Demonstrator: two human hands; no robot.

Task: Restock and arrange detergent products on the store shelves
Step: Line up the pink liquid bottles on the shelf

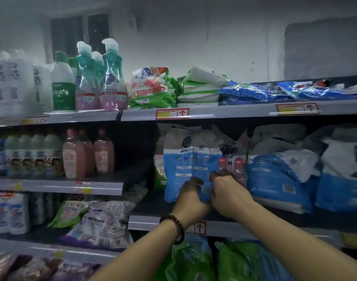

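A blue and white detergent bag [183, 165] stands upright at the front of the middle shelf [224, 228]. My left hand [190, 201], with a bead bracelet on the wrist, grips the bag's lower edge. My right hand [228, 193] pinches the bottom of the same bag right beside the left hand. Just to the right of this bag, a second bag [234, 159] with red marks leans against it. More blue and white bags [274, 179] lie piled further right on the shelf.
The top shelf [224, 112] carries pump bottles [110, 82], green and white bags [199, 88] and flat blue bags [254, 92]. Pink bottles [74, 157] stand on the left bay. Green bags [193, 260] sit below my arms, purple bags [104, 224] at lower left.
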